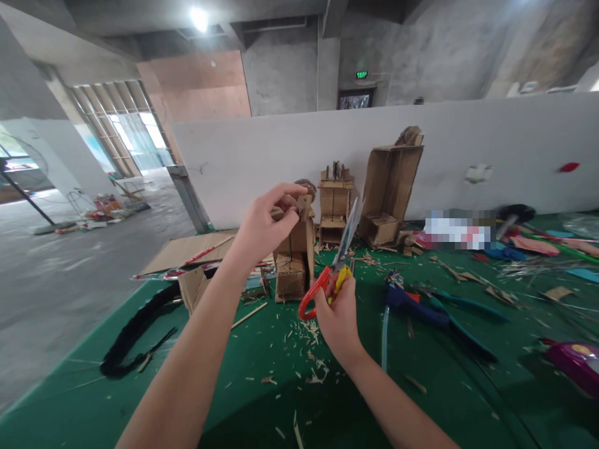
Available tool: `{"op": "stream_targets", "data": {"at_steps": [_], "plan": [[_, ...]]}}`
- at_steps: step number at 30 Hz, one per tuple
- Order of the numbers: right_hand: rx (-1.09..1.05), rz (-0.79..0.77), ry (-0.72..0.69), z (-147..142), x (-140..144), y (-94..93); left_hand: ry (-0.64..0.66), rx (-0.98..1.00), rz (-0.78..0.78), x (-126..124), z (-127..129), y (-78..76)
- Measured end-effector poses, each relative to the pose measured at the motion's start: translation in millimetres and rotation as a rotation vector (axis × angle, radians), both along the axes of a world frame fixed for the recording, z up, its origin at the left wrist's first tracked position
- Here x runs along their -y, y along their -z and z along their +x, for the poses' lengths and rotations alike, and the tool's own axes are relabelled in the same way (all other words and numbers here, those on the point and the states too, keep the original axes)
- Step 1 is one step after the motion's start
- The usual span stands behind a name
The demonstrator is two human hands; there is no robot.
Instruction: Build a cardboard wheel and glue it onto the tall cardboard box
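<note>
Left hand [262, 227] raised over the green table [93, 405], fingers curled in, thumb and fingertips pinched on a small cardboard piece [303, 204] at the top of a cardboard model [294, 262]. Grip is nearly closed; the rest of the hand is off the model. The model stands upright on the table just below and right of this hand, its lower box part sitting on the mat.

Right hand [337, 312] lower and to the right of the left, closed around the handles of scissors [334, 265]. Handles red and yellow, fingers through the loops; blades point up and slightly right, a little apart, tips near the model's right side but not touching it as far as can be told.

Below and between both hands: scattered cardboard scraps [309, 349] and slivers on the mat.

Beyond the right hand, against a white wall panel [468, 143]: a small cardboard tower [334, 209] and a taller open cardboard box [390, 190], both upright.

Right of the right hand: blue-handled pliers [414, 305] lying flat, with a teal-handled tool [468, 305] just beside them. Farther right, a purple object [575, 365] at the frame edge, only partly in view.

Left of the left forearm: a black strip [135, 330] curving along the table edge, and a flat cardboard sheet [187, 249] behind it. A thin wooden stick [248, 315] lies near the model's base.

Far right of the table is a clutter of coloured sheets and straws, too blurred to sort out.
</note>
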State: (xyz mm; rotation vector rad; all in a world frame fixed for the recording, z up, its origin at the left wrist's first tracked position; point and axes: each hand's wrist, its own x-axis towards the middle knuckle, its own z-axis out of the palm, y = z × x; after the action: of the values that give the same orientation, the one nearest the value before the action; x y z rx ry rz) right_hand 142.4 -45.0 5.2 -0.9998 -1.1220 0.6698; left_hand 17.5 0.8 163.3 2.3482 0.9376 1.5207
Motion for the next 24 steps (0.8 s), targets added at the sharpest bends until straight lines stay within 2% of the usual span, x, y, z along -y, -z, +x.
{"op": "stream_targets", "data": {"at_steps": [4,9,12,15,18,21,24], "plan": [[-0.036,0.004,-0.018,1.5,-0.5,-1.7,0.025,-0.026,-0.005,3.3,-7.5,-5.4],[-0.080,0.026,-0.211,2.0,6.9,-11.6,0.029,0.135,0.001,11.7,-20.8,-11.8],[0.025,-0.017,-0.388,8.5,14.9,-20.2,-0.067,0.204,-0.032,21.9,-27.6,-13.7],[0.164,-0.074,-0.523,18.1,25.3,-29.2,-0.178,0.144,-0.059,34.0,-30.9,-14.3],[0.150,-0.146,-0.639,25.2,36.0,-37.3,-0.229,0.092,-0.131,42.2,-30.4,-13.2],[0.034,-0.207,-0.725,27.2,44.1,-44.7,-0.199,0.098,-0.249,44.0,-29.0,-12.1],[-0.015,-0.275,-0.759,27.4,48.5,-50.2,-0.078,0.154,-0.388,42.7,-30.0,-12.6]]}}
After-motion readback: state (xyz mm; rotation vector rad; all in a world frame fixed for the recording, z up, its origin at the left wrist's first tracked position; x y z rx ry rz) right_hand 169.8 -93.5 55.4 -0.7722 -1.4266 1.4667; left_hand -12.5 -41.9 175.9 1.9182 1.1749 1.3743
